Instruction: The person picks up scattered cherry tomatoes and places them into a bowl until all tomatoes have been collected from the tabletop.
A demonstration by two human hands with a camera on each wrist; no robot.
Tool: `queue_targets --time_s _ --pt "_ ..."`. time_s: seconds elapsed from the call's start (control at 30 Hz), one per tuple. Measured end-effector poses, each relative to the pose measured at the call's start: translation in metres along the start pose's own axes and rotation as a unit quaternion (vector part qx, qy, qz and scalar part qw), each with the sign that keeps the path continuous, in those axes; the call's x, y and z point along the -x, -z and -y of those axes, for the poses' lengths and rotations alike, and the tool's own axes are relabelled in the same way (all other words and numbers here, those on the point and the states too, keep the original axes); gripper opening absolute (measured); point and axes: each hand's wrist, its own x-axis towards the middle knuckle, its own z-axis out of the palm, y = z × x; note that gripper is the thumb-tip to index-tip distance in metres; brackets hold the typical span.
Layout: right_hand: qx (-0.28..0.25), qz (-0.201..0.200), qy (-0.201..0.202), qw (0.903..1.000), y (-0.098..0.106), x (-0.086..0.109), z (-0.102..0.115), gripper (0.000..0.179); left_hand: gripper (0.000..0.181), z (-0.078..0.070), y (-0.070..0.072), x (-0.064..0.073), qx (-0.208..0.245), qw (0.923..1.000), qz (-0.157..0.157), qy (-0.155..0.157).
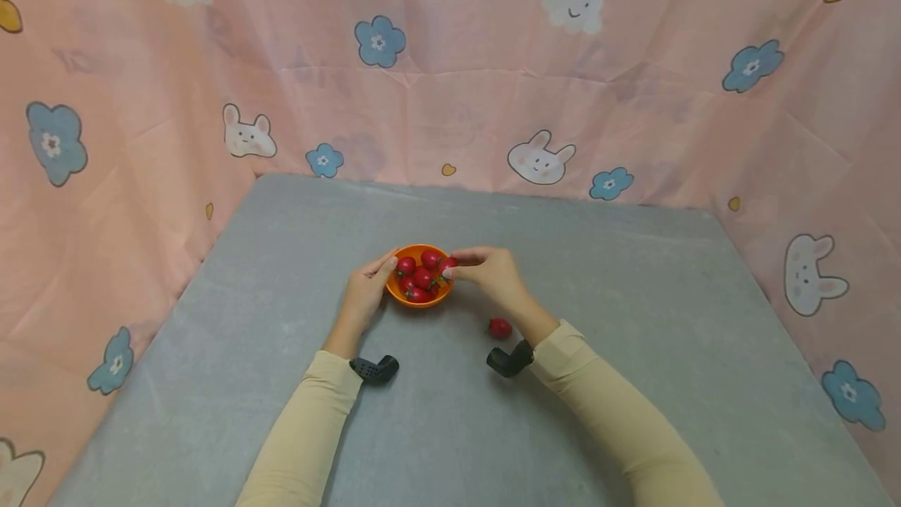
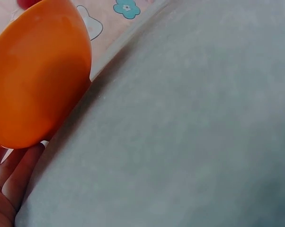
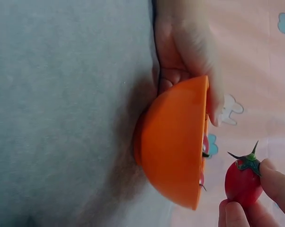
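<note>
An orange bowl (image 1: 420, 304) stands on the grey table, with several red cherry tomatoes (image 1: 422, 278) with green stems inside it. My left hand (image 1: 362, 292) holds the bowl at its left side, thumb over the rim and fingers against the outer wall. At the bowl's right rim, my right hand (image 1: 495, 271) pinches a cherry tomato (image 3: 243, 185) between thumb and fingers. In the right wrist view that tomato hangs apart from the bowl, stem end up. Another cherry tomato (image 1: 500, 328) lies on the table, just left of my right wrist.
The grey table (image 1: 633, 296) reaches back to a pink curtain (image 1: 450, 100) printed with rabbits, flowers and rainbows, which also hangs along both sides. A black wrist device (image 1: 511, 359) is on the right wrist and a similar one (image 1: 375, 369) on the left.
</note>
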Motion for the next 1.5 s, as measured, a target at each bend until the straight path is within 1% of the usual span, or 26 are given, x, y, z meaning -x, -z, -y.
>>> queue_targets --time_s 0.2,0.33,0.53,0.77,0.97,1.13,1.27,1.4,1.5 --pt "0.029 -0.006 0.009 0.9995 -0.012 -0.011 0.009 0.036 0.045 -0.001 0.000 0.000 -0.003 1.0000 0.001 0.005" --pt "0.048 -0.006 0.024 0.9986 -0.020 -0.017 0.015 0.037 0.046 0.000 0.000 -0.001 -0.009 1.0000 0.000 0.003" --pt "0.080 -0.002 0.043 0.9959 -0.030 -0.027 0.022 0.036 0.046 0.001 0.000 -0.002 -0.006 0.9999 -0.002 0.012" --pt "0.109 -0.005 0.052 0.9927 -0.040 -0.031 0.025 0.036 0.047 0.002 0.000 -0.002 -0.009 0.9999 0.002 0.014" --pt "0.113 -0.001 0.068 0.9913 -0.044 -0.033 0.026 0.037 0.046 0.000 0.000 -0.001 -0.004 0.9999 -0.004 0.012" --pt "0.125 -0.001 0.073 0.9895 -0.046 -0.034 0.027 0.037 0.047 0.001 0.000 -0.002 -0.006 1.0000 -0.003 0.004" --pt "0.134 0.002 0.074 0.9882 -0.047 -0.036 0.027 0.036 0.047 0.001 0.001 -0.002 -0.003 1.0000 -0.003 0.005" --pt "0.119 0.002 0.076 0.9900 -0.047 -0.037 0.026 0.035 0.047 0.001 0.001 -0.002 -0.001 1.0000 -0.003 0.005" --pt "0.090 0.005 0.075 0.9931 -0.043 -0.035 0.024 0.034 0.047 0.001 0.001 -0.002 -0.007 1.0000 -0.003 0.004"
